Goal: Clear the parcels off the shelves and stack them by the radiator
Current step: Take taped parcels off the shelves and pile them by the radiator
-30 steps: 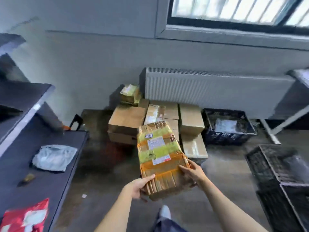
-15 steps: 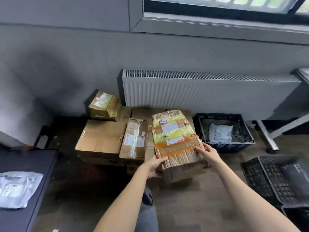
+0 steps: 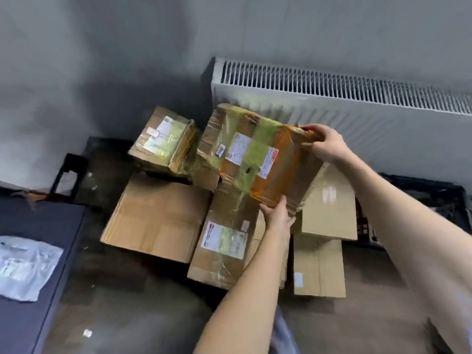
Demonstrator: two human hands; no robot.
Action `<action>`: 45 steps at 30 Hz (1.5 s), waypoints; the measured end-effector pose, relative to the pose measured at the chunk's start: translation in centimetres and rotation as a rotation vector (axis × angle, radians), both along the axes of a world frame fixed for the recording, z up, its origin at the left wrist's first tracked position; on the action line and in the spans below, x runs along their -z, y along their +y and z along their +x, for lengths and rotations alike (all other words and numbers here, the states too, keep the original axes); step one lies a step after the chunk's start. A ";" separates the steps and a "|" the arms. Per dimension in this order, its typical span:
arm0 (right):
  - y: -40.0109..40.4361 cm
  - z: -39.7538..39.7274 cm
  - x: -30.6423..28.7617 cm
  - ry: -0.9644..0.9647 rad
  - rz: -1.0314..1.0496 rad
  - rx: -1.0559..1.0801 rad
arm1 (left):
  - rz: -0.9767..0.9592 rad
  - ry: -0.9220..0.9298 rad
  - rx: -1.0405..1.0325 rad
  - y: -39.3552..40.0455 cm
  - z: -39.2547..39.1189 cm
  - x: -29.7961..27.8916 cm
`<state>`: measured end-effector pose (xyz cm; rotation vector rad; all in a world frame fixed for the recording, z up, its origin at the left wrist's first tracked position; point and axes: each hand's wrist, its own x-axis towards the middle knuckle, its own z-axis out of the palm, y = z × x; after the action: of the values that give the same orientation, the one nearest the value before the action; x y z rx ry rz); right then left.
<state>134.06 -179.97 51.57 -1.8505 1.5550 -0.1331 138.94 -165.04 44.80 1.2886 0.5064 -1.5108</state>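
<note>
A grey wall and dark floor frame the spot, with the white radiator (image 3: 344,103) running along the wall and a pile of cardboard parcels already lying on the floor in front of it. We judge the task well under way: several boxes are down, among them a large plain box (image 3: 158,215), a labelled box (image 3: 224,241) beside it and a small taped box (image 3: 163,141) sitting on top at the back. We hold one more parcel (image 3: 258,159) tilted above the pile, close to the radiator, not yet set down. Our right hand (image 3: 324,144) grips its far upper corner with the fingers curled over the edge; our left hand (image 3: 277,213) holds the near lower edge, thumb on top. The parcel is flat brown cardboard wrapped in bands of yellow-green and orange tape, with white labels on its face. Work remains: a grey mailer bag (image 3: 25,267) lies on the dark shelf (image 3: 51,226) at left, and we cannot see the other shelves.
</note>
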 end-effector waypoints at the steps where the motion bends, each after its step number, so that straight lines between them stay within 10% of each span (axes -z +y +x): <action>1: -1.7 1.0 0.9 0.007 0.010 -0.025 | 0.006 0.000 -0.025 -1.3 0.1 0.7; 14: -9.2 5.1 12.3 0.050 -0.184 -0.206 | 0.005 -0.101 -0.067 -8.3 -2.0 7.6; 22: -4.5 0.7 20.2 -0.080 0.212 0.730 | -0.030 -0.002 0.146 -7.6 -0.2 9.0; 27: -3.4 -2.8 23.0 -0.147 0.313 0.517 | 0.027 -0.059 0.266 -6.5 1.8 11.1; 30: -4.0 -4.2 23.6 0.179 0.406 0.215 | 0.020 -0.123 0.335 -5.4 1.9 11.5; 36: 0.6 -0.4 21.5 0.311 0.110 0.050 | 0.048 -0.255 0.384 -1.6 3.5 10.6; 45: 15.6 6.3 3.3 0.374 0.205 -0.761 | 0.300 -0.650 0.405 16.6 13.3 -4.2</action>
<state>140.40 -164.33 48.25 -2.2399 0.9292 0.7230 152.28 -148.42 49.00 2.1049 0.0403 -1.2467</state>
